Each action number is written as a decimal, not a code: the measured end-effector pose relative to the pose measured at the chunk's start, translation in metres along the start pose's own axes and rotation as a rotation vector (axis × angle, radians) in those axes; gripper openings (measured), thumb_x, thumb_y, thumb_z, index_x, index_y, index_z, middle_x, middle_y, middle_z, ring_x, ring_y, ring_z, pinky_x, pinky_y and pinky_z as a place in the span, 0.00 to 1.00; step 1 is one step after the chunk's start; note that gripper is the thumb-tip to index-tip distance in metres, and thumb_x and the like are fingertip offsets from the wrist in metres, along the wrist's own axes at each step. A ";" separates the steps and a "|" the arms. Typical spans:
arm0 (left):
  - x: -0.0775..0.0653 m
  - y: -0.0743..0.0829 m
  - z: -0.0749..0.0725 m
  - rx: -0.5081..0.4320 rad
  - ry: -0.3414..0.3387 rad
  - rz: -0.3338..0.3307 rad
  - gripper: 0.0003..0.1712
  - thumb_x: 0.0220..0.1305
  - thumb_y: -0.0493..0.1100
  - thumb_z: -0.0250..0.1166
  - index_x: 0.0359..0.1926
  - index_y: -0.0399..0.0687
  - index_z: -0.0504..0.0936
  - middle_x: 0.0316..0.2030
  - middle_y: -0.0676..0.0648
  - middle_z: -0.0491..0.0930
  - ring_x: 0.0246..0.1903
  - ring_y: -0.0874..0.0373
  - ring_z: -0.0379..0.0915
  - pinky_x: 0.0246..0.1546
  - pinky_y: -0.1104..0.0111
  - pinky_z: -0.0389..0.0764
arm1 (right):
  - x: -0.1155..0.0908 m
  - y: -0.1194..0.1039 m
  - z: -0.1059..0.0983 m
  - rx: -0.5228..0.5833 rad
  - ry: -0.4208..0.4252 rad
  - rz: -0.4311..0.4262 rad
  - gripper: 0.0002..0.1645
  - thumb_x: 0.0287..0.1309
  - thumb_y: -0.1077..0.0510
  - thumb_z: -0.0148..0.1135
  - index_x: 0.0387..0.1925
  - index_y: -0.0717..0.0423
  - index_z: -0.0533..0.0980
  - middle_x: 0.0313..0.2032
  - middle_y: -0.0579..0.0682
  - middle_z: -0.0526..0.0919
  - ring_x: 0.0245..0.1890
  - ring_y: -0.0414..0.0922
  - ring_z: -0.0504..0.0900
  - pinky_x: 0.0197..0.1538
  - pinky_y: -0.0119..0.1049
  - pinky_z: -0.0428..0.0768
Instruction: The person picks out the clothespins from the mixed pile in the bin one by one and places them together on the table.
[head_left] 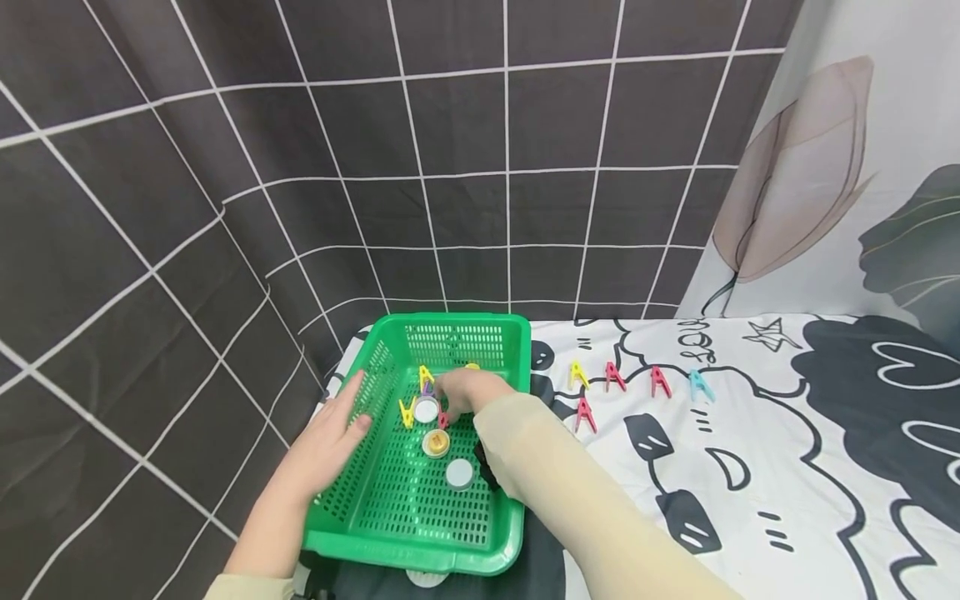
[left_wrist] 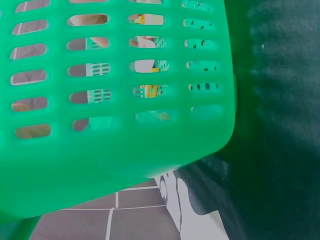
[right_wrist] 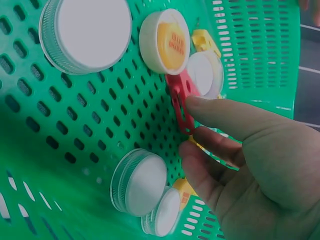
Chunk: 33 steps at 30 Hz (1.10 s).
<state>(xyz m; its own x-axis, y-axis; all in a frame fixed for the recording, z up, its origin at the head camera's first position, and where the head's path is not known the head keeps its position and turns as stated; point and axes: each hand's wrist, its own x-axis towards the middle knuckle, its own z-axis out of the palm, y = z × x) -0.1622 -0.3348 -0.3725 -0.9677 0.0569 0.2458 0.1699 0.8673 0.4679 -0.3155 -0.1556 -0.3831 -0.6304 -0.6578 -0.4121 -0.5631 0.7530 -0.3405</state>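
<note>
"Where to look first?"

"At the red clip (right_wrist: pixel 181 97), inside the green basket (head_left: pixel 412 546), well in from every edge. Apparently pinched between thumb and fingertip of the right hand (right_wrist: pixel 270 160)."

"And the left hand (head_left: pixel 324 446)?"

"Straight-fingered, thumb apart, gripping nothing, at the basket's left edge. Touching or just above: cannot tell."

"Likeliest trouble?"

"A slip, perhaps. Held only at the tips, so liable to twist loose and snag in the slotted floor (head_left: pixel 420 510)."

"Anything else?"

"Possibly a knock to the orange-topped jar (right_wrist: pixel 172 45), right against the clip or just beside; too close for a careless lift. Also, maybe, a catch of the right sleeve (head_left: pixel 577 492) across the basket's right edge: enough for a tug askew, for want of a firm grip opposite."
</note>
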 end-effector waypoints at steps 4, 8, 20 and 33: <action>0.001 0.001 -0.002 -0.008 0.005 0.003 0.35 0.73 0.52 0.43 0.73 0.39 0.46 0.69 0.34 0.51 0.66 0.33 0.48 0.64 0.41 0.45 | -0.002 -0.002 -0.004 0.004 -0.009 0.009 0.27 0.58 0.56 0.65 0.59 0.41 0.71 0.60 0.46 0.71 0.57 0.46 0.71 0.47 0.40 0.76; 0.000 0.003 -0.003 -0.018 0.001 -0.004 0.35 0.73 0.52 0.42 0.73 0.39 0.45 0.69 0.34 0.51 0.66 0.33 0.47 0.64 0.41 0.45 | -0.002 -0.002 -0.005 0.001 -0.023 0.007 0.23 0.57 0.58 0.65 0.54 0.39 0.74 0.57 0.45 0.73 0.51 0.45 0.74 0.44 0.40 0.77; 0.003 0.006 -0.002 -0.021 0.004 -0.011 0.34 0.73 0.49 0.44 0.73 0.41 0.47 0.69 0.36 0.51 0.66 0.33 0.47 0.63 0.40 0.49 | 0.004 0.002 -0.007 -0.115 -0.070 0.003 0.10 0.56 0.65 0.63 0.31 0.47 0.74 0.33 0.46 0.73 0.33 0.43 0.69 0.33 0.36 0.70; 0.000 0.002 -0.002 -0.011 0.010 -0.015 0.34 0.73 0.50 0.43 0.72 0.39 0.47 0.69 0.34 0.52 0.65 0.32 0.49 0.61 0.38 0.49 | -0.002 0.001 -0.019 -0.154 -0.009 -0.033 0.08 0.56 0.63 0.65 0.29 0.48 0.75 0.31 0.44 0.75 0.32 0.42 0.70 0.35 0.35 0.73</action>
<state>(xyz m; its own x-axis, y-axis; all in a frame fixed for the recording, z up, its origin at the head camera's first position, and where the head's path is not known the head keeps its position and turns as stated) -0.1615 -0.3339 -0.3703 -0.9681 0.0391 0.2476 0.1577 0.8627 0.4804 -0.3245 -0.1540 -0.3668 -0.6060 -0.6815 -0.4102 -0.6590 0.7189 -0.2209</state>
